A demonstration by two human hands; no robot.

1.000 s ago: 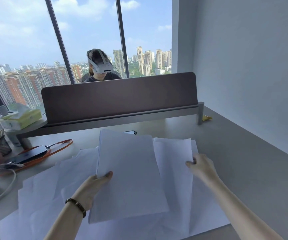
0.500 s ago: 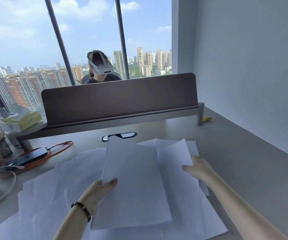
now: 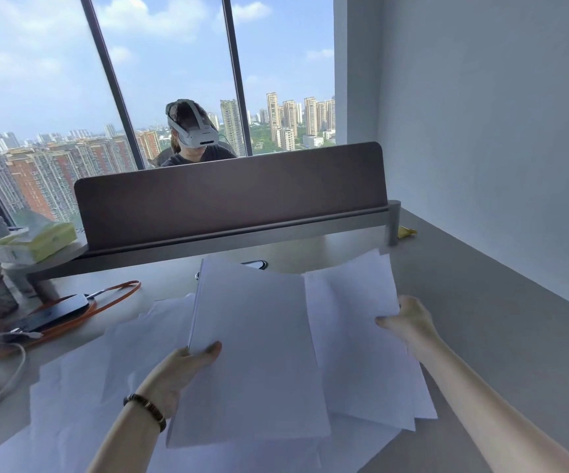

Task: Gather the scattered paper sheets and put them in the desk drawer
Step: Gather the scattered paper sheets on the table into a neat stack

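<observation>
Compared with one second ago, the sheets under the right hand have left the counter (image 3: 501,336): their far edge is lifted and curled upward, where before they lay flat. The left-hand stack sits at much the same tilt as before, slightly nearer the divider. Left to right: at the far left edge, a tissue pack (image 3: 33,242) on the raised shelf, a dark phone (image 3: 56,314) with an orange lanyard (image 3: 115,302) looped round it, and a white cable (image 3: 6,380) trailing over the counter. Loose paper sheets (image 3: 81,397) lie spread and overlapping across the near counter. Left hand (image 3: 180,373), beaded bracelet (image 3: 146,409) at the wrist, grips a stack of sheets (image 3: 255,353) at its left edge; thumb on top, fingers hidden below; the stack is held off the counter and tilted up toward the divider (image 3: 231,196). Right hand (image 3: 409,322) pinches the right edge of a second set of sheets (image 3: 348,308), fingers curled round the edge, thumb pointing left beneath it; these sheets are raised at the far end and overlap the loose sheets below. The two held sets meet side by side at centre. A slot in the counter shows just past the stack's far edge. Behind the divider, a person wearing a white headset (image 3: 194,133). A yellow scrap (image 3: 407,231) lies by the shelf post at right. Drawer not in view.
</observation>
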